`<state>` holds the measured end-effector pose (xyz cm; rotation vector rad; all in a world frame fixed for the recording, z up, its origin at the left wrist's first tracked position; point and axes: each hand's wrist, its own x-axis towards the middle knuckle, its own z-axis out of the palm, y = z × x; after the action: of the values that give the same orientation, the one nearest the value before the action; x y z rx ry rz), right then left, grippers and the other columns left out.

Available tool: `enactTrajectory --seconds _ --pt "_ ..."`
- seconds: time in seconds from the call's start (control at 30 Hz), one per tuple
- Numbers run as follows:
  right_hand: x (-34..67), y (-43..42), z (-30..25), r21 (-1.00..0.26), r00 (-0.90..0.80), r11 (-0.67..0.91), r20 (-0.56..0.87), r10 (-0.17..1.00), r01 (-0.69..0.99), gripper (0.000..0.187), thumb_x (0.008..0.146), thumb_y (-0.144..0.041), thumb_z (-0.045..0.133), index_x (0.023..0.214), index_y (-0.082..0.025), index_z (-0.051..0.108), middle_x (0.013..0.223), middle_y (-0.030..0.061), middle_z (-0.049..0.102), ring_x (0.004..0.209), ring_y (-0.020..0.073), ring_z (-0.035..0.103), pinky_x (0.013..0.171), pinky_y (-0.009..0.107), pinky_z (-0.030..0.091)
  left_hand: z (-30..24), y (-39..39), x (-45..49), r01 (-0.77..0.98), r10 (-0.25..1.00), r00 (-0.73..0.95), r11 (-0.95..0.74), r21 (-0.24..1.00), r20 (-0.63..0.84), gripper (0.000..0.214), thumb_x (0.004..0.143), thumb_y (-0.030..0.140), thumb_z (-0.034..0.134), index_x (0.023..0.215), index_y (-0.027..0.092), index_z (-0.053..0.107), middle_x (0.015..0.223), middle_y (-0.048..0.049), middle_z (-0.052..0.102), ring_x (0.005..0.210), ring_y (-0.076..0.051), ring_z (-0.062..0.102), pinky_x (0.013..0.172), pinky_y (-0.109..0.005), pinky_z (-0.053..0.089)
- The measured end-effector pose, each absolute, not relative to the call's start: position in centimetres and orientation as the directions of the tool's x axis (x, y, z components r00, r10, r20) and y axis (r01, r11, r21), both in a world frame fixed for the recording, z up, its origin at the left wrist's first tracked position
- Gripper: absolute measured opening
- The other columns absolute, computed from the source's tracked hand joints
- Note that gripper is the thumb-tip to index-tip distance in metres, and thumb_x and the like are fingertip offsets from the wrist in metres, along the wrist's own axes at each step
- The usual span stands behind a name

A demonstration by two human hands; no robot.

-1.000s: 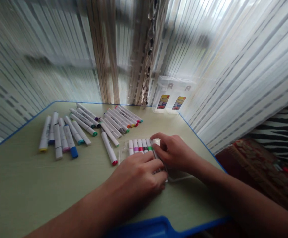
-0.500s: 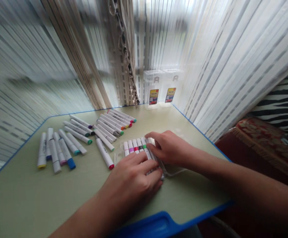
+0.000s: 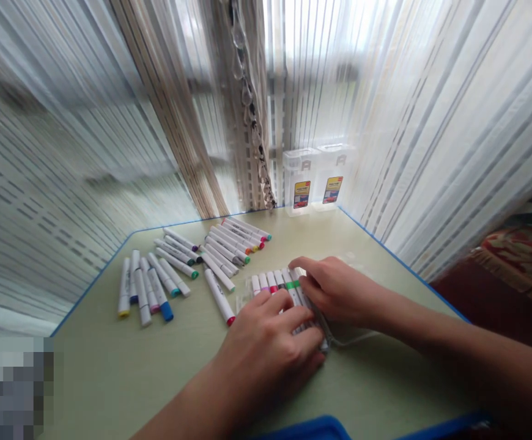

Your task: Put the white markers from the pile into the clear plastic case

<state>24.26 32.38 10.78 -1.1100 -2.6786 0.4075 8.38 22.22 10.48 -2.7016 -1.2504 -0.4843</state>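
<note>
A row of white markers point(image 3: 293, 294) with coloured bands, green, red and purple among them, lies side by side in a clear plastic case point(image 3: 244, 299). My left hand point(image 3: 277, 336) is curled over the near part of this row, its fingers closed against the markers and hiding their lower ends. At the right end of the row, my right hand point(image 3: 334, 287) has its index finger and thumb around the far end of a marker. Its other fingers are folded and partly hidden. The clear lid point(image 3: 355, 336) spreads out under my right wrist.
Loose markers point(image 3: 144, 284) lie in a group on the left of the table point(image 3: 110, 366), with another group point(image 3: 232, 244) farther back. One red-tipped marker point(image 3: 219, 297) rests beside the case. Two clear cases point(image 3: 300, 183) stand at the back edge, before string curtains point(image 3: 165, 110).
The view has shifted, so the whole scene sits farther right and slightly lower. Both hands stay at the marker row; the right fingers remain by its far right end.
</note>
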Motion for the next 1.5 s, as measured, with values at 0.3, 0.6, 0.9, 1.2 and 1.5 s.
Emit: enactTrajectory --seconds 0.3,0.6,0.9,1.2,1.5 --pt "24.2 32.4 10.2 -0.419 -0.681 0.655 0.11 0.724 0.629 0.033 0.09 -0.023 0.047 0.117 -0.014 0.063 0.074 0.008 0.071 0.064 0.0199 0.064 0.057 0.026 0.037 10.7 22.2 8.1 0.736 0.72 0.603 -0.668 0.107 0.344 0.022 0.087 0.042 0.06 0.096 0.023 0.067 0.1 0.0003 0.069 0.086 -0.021 0.058 0.072 -0.036 0.043" --pt "24.5 32.2 11.2 -0.423 -0.635 0.752 0.408 0.656 0.506 0.02 0.088 -0.022 0.054 0.096 -0.016 0.071 0.063 0.0006 0.063 0.053 0.0136 0.055 0.057 0.026 0.041 11.5 24.2 3.3 0.902 0.9 -0.11 -0.088 0.424 0.422 0.022 0.086 0.014 0.047 0.093 0.018 0.068 0.098 -0.0054 0.07 0.089 -0.02 0.064 0.081 -0.032 0.047" --pt "23.7 32.8 13.4 -0.45 -0.7 0.762 0.339 0.628 0.466 0.02 0.088 -0.024 0.057 0.095 -0.016 0.073 0.092 0.0085 0.072 0.084 0.0196 0.067 0.074 0.031 0.051 10.0 25.4 2.1 0.932 0.948 -0.109 -0.007 0.362 0.299 0.022 0.086 0.024 0.053 0.084 0.017 0.074 0.084 -0.0083 0.074 0.081 -0.021 0.067 0.077 -0.031 0.046" --pt "20.8 35.6 15.4 -0.448 -0.71 0.754 0.307 0.634 0.48 0.023 0.088 -0.029 0.055 0.086 -0.014 0.073 0.081 0.0075 0.075 0.071 0.0182 0.068 0.066 0.028 0.05 10.0 25.1 2.0 0.936 0.943 -0.108 -0.009 0.351 0.314 0.022 0.087 0.024 0.053 0.087 0.018 0.074 0.087 -0.008 0.074 0.088 -0.022 0.068 0.084 -0.032 0.048" --pt "21.7 36.5 12.3 -0.344 -0.656 0.821 0.494 0.571 0.455 0.023 0.089 -0.025 0.052 0.077 -0.016 0.07 0.072 0.0061 0.071 0.063 0.017 0.064 0.061 0.027 0.048 11.0 24.9 0.5 0.961 0.919 -0.176 0.084 0.262 0.352 0.028 0.088 0.015 0.047 0.098 0.017 0.072 0.098 -0.0094 0.071 0.096 -0.022 0.065 0.089 -0.034 0.048"
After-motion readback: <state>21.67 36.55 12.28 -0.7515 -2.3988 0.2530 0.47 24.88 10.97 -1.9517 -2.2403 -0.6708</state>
